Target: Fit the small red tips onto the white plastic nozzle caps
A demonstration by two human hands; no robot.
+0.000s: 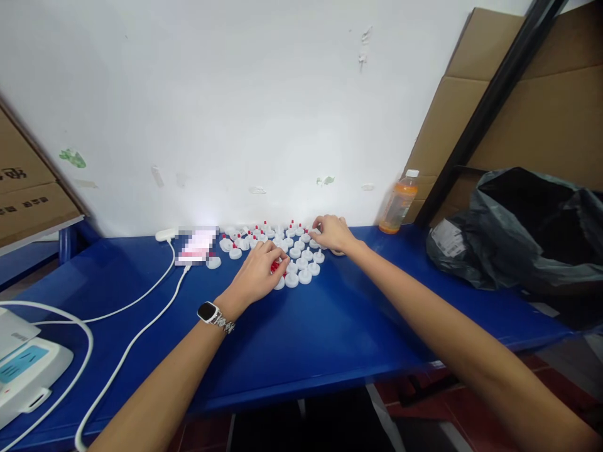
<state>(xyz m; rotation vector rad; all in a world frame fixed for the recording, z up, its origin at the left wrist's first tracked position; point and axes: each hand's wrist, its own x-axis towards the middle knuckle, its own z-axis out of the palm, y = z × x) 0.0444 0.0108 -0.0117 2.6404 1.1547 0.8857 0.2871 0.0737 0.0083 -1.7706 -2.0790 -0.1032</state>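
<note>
Many white plastic nozzle caps [305, 276] stand in a cluster on the blue table, several at the back and left bearing small red tips [234, 246]. My left hand [260, 270], with a watch [207, 311] on its wrist, bends over a small group of loose red tips [274, 267] at the front of the cluster. Its fingers are curled together, and what they hold is hidden. At the cluster's right edge, my right hand [333, 233] has thumb and fingers drawn together by a white cap. Whether that cap is between them I cannot make out.
A phone [198, 245] with a blurred screen leans at the wall, its white cable [136, 339] crossing the table [301, 339] on the left. A power strip [28, 376] sits front left. An orange drink bottle [399, 202] and a black plastic bag [509, 232] stand right.
</note>
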